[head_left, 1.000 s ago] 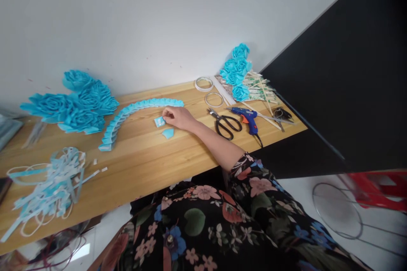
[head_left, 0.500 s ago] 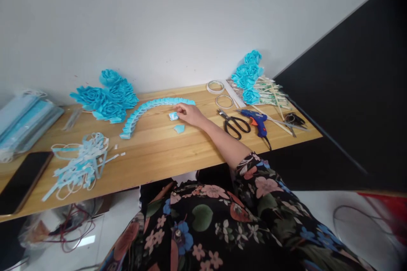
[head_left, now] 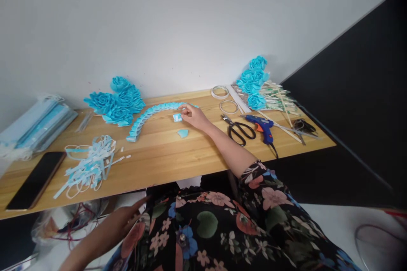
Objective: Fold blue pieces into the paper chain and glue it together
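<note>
My right hand (head_left: 195,117) reaches over the middle of the table. Its thumb and fingers are curled closed at the edge of a small folded blue-and-white piece (head_left: 177,117). Right behind these fingers runs an arc of folded blue pieces (head_left: 148,114), its right end partly covered by the hand. A flat blue scrap (head_left: 182,133) lies just in front. Low at the left, my left hand (head_left: 122,220) is below the table edge beside the floral top; its fingers are dark and blurred, so I cannot tell whether they hold anything.
Blue fabric roses lie in clusters at left (head_left: 122,101) and right (head_left: 253,80). Scissors (head_left: 237,129), a glue gun (head_left: 263,127), tape rolls (head_left: 220,92) and sticks (head_left: 280,99) are at right. Face masks (head_left: 41,123), cut strips (head_left: 92,163) and a phone (head_left: 36,180) are at left.
My left hand has come into view at the lower left. The view has shifted slightly; my right hand stays by the small folded piece and the arc.
</note>
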Demonstrator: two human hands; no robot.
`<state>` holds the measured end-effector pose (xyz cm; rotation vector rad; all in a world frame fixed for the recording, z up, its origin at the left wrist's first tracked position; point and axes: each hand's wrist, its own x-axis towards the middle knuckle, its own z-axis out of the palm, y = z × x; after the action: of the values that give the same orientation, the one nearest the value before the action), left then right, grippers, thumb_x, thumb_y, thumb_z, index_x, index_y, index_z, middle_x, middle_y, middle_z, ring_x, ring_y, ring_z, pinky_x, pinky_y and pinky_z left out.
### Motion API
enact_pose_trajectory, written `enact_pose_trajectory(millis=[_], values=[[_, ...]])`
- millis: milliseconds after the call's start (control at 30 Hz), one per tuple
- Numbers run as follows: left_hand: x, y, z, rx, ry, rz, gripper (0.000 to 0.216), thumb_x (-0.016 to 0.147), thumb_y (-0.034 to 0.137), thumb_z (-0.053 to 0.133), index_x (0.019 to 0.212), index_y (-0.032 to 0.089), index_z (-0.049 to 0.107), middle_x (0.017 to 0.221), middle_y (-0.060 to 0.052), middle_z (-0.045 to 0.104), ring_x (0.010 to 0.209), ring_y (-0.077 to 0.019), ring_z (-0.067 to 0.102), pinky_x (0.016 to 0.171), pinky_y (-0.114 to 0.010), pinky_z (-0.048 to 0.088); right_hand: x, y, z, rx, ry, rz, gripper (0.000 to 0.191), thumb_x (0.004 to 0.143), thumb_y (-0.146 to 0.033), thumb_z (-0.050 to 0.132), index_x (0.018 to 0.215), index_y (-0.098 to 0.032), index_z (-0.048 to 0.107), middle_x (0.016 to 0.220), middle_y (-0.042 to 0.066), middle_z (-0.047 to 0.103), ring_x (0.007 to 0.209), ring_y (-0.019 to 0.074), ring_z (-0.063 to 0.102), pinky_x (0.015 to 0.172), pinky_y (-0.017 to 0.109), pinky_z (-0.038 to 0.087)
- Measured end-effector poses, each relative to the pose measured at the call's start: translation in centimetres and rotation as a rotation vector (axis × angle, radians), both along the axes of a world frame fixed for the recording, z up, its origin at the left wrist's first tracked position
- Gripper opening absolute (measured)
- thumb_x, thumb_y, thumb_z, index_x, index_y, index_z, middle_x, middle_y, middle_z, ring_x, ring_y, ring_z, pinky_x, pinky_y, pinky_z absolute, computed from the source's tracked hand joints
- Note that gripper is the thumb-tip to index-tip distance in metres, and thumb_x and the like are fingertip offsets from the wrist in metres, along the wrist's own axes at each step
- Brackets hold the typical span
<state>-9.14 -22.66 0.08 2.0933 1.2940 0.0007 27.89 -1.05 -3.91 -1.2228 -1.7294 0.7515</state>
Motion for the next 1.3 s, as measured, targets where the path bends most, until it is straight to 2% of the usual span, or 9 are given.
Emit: enact_pose_trajectory(millis=[133, 233, 300, 400, 533, 700, 833, 1067, 1300], values=[[1.6, 4.4, 3.2, 0.014, -0.208, 0.166, 0.043, 0.094, 0.050, 0.049, 0.129, 0.031, 0.066, 0.098, -0.005, 0.075, 0.083, -0.0223, 0.071, 0.073, -0.033, 0.060, -0.3, -0.1, 0.4, -0.047, 0.122, 0.027, 0.038, 0.079, -0.029, 0.063, 0.116, -0.020, 0.060, 0.083, -0.001, 0.068, 0.077, 0.0152, 0.061, 0.080, 0.030, 0.045], [6.2, 8.4, 5.1, 0.172, -0.429, 0.283, 0.042, 0.091, 0.051, 0.053, 0.118, 0.023, 0.071, 0.091, -0.006, 0.072, 0.070, -0.0179, 0.066, 0.066, -0.032, 0.060, -0.6, -0.4, 0.8, -0.096, 0.156, 0.060, 0.041, 0.078, -0.032, 0.064, 0.117, -0.020, 0.059, 0.080, -0.002, 0.067, 0.072, 0.0140, 0.058, 0.073, 0.028, 0.044], [9.8, 12.1, 4.6, 0.243, -0.499, 0.303, 0.043, 0.089, 0.051, 0.055, 0.112, 0.019, 0.072, 0.096, -0.009, 0.070, 0.073, -0.0173, 0.064, 0.062, -0.030, 0.059, -0.7, -0.7, 1.2, -0.107, 0.169, 0.074, 0.043, 0.079, -0.034, 0.064, 0.118, -0.020, 0.059, 0.079, -0.002, 0.066, 0.070, 0.0132, 0.057, 0.069, 0.027, 0.042], [14.0, 17.9, 2.1, 0.317, -0.554, 0.317, 0.054, 0.081, 0.050, 0.060, 0.123, 0.017, 0.066, 0.105, -0.011, 0.065, 0.077, -0.0167, 0.061, 0.054, -0.025, 0.055, -0.4, -1.0, 1.7, -0.100, 0.176, 0.081, 0.045, 0.079, -0.034, 0.065, 0.120, -0.019, 0.058, 0.079, -0.002, 0.066, 0.068, 0.0121, 0.055, 0.066, 0.026, 0.041], [16.4, 22.2, 0.0, 0.081, -0.519, 0.233, 0.052, 0.082, 0.052, 0.058, 0.121, 0.019, 0.066, 0.095, -0.007, 0.066, 0.068, -0.0144, 0.059, 0.048, -0.022, 0.048, 0.1, -1.0, 1.9, -0.084, 0.176, 0.063, 0.044, 0.079, -0.035, 0.065, 0.119, -0.019, 0.057, 0.078, -0.002, 0.066, 0.065, 0.0112, 0.054, 0.064, 0.025, 0.041], [17.1, 23.0, -0.5, 0.021, -0.495, 0.263, 0.031, 0.079, 0.049, 0.061, 0.080, 0.019, 0.069, 0.063, 0.000, 0.058, 0.052, -0.0116, 0.050, 0.045, -0.022, 0.036, 0.2, -0.8, 1.7, -0.079, 0.168, 0.042, 0.044, 0.079, -0.036, 0.065, 0.119, -0.019, 0.058, 0.078, -0.002, 0.066, 0.065, 0.0116, 0.054, 0.065, 0.025, 0.042], [17.6, 23.1, -1.2, 0.014, -0.519, 0.330, 0.026, 0.074, 0.043, 0.066, 0.066, 0.019, 0.064, 0.052, 0.003, 0.052, 0.047, -0.0103, 0.045, 0.048, -0.024, 0.031, 0.3, -0.8, 1.7, -0.096, 0.167, 0.023, 0.044, 0.080, -0.037, 0.065, 0.121, -0.020, 0.060, 0.077, -0.002, 0.066, 0.065, 0.0119, 0.055, 0.067, 0.026, 0.044], [18.1, 22.5, -2.4, -0.090, -0.882, 0.468, 0.034, 0.074, 0.050, 0.068, 0.068, 0.019, 0.058, 0.058, 0.003, 0.054, 0.048, -0.0080, 0.043, 0.048, -0.023, 0.033, 0.5, -0.5, 1.4, -0.243, 0.383, 0.090, 0.046, 0.088, -0.054, 0.054, 0.115, -0.018, 0.064, 0.084, 0.004, 0.068, 0.073, 0.0150, 0.060, 0.068, 0.028, 0.049], [18.1, 22.0, -3.2, -0.134, -0.957, 0.526, 0.036, 0.074, 0.052, 0.068, 0.075, 0.017, 0.060, 0.061, 0.003, 0.055, 0.051, -0.0080, 0.045, 0.050, -0.022, 0.035, -0.3, -0.7, 1.0, -0.288, 0.257, 0.166, 0.034, 0.079, -0.051, 0.066, 0.090, -0.018, 0.063, 0.078, -0.001, 0.060, 0.069, 0.0126, 0.053, 0.063, 0.025, 0.043]])
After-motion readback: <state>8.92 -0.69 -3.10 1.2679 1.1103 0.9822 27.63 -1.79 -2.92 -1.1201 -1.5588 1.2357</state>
